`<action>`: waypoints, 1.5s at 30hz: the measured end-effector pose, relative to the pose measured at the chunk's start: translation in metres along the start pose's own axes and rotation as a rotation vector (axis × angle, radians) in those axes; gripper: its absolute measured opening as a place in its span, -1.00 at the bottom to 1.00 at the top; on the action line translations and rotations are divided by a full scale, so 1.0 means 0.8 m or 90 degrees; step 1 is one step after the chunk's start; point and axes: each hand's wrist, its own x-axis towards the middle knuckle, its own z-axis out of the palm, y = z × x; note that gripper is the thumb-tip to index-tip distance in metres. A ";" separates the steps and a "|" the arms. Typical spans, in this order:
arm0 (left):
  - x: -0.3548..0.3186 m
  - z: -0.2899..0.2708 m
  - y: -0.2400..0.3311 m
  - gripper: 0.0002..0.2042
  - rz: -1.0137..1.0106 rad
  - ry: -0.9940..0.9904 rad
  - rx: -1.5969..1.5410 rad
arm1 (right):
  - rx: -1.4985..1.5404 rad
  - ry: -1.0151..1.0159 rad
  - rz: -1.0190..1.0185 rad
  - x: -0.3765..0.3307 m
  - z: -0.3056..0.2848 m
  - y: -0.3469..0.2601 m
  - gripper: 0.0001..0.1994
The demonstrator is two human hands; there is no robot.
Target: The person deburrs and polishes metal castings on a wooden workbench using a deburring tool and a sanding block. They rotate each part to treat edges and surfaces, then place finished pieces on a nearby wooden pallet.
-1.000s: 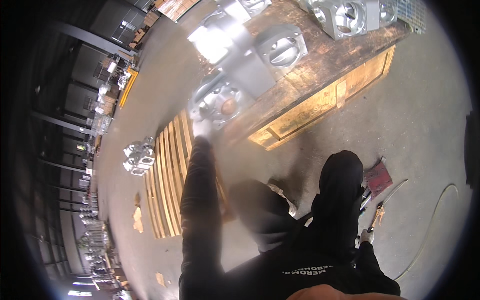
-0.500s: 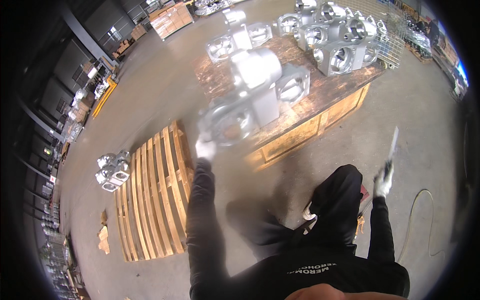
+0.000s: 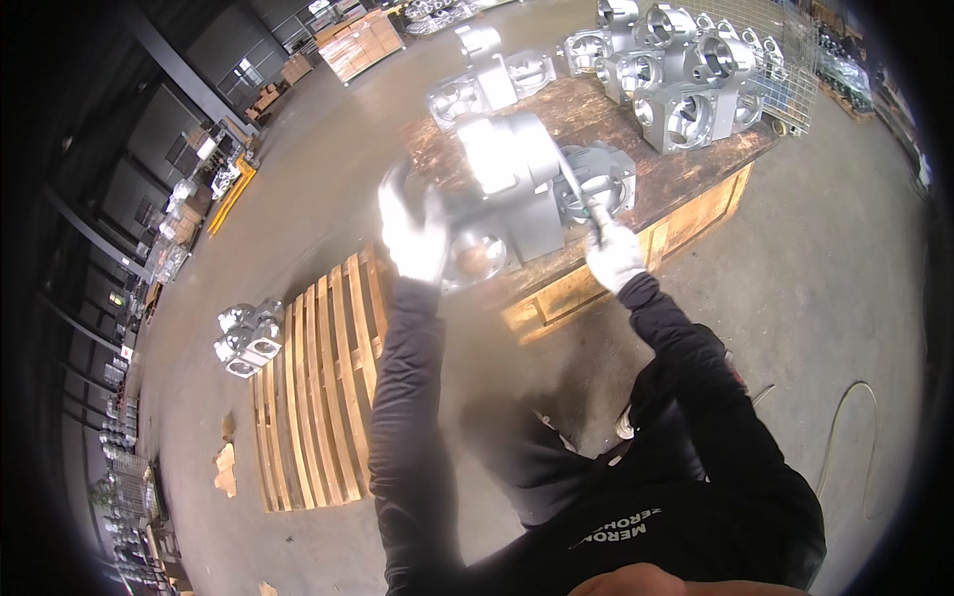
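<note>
A large silver metal casting (image 3: 542, 226) with round openings rests on the near side of the wooden workbench top (image 3: 422, 149). My right hand (image 3: 616, 260), in a white glove, is closed round the handle of a long, narrow file (image 3: 573, 182). Its blade points up and left across the casting, beside the upper cylinder; whether it touches the metal I cannot tell. My left hand (image 3: 413, 233), also gloved, is by the casting's left end, thumb apart from the fingers. Glare and motion blur it, and no tool shows in it.
More castings (image 3: 686, 109) crowd the bench's far right, and another casting (image 3: 487, 79) sits at its far left. A wooden pallet (image 3: 323, 387) lies on the floor to the left, beside smaller castings (image 3: 248, 338). A wire cage (image 3: 790, 74) stands behind. A hose (image 3: 827, 437) curls at right.
My right hand has swung from low at the right up to the casting, bringing the file along. My left hand has moved slightly upward at the casting's left end, its fingers now raised.
</note>
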 end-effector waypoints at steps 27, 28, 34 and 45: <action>0.118 0.168 0.093 -0.69 0.510 -0.416 0.220 | -0.103 -0.136 0.029 -0.002 0.061 -0.007 -0.28; 0.113 0.172 0.097 -0.67 0.499 -0.521 0.199 | -0.150 -0.155 -0.016 0.014 0.034 -0.011 -0.27; 0.099 0.177 0.091 -0.71 0.563 -0.451 0.255 | -0.023 -0.157 0.052 -0.010 -0.031 -0.025 -0.20; 0.099 0.160 0.086 -0.54 0.584 -0.503 0.296 | -0.098 -0.058 0.013 -0.009 -0.029 -0.033 -0.20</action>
